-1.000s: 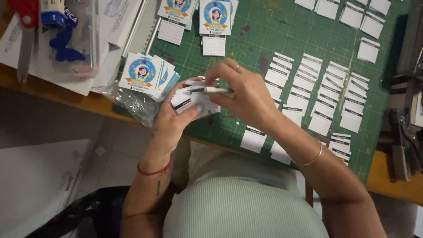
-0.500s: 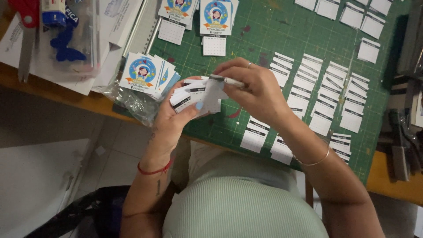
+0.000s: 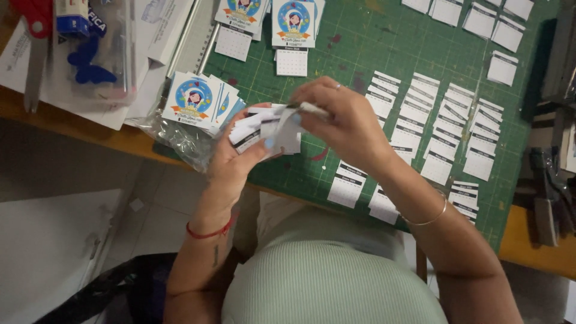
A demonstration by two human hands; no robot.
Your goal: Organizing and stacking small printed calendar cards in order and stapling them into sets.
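My left hand (image 3: 237, 159) holds a fanned stack of small white paper slips (image 3: 267, 129) above the near edge of the green cutting mat (image 3: 354, 54). My right hand (image 3: 348, 123) is closed over the top of the same stack, fingers pinching the uppermost slips. Just left of my hands lies a pile of square printed cards with a round blue picture (image 3: 195, 99) on a clear plastic bag (image 3: 180, 138).
Rows of small white slips (image 3: 432, 132) cover the mat to the right, more at the top right (image 3: 480, 21). Printed cards with calendar pads (image 3: 293, 30) lie at the top. Red-handled scissors (image 3: 33, 36) and papers sit at the left, dark tools (image 3: 549, 198) at the right edge.
My right hand has slid a little rightward along the stack and the slips have fanned out more. My left hand stays in place.
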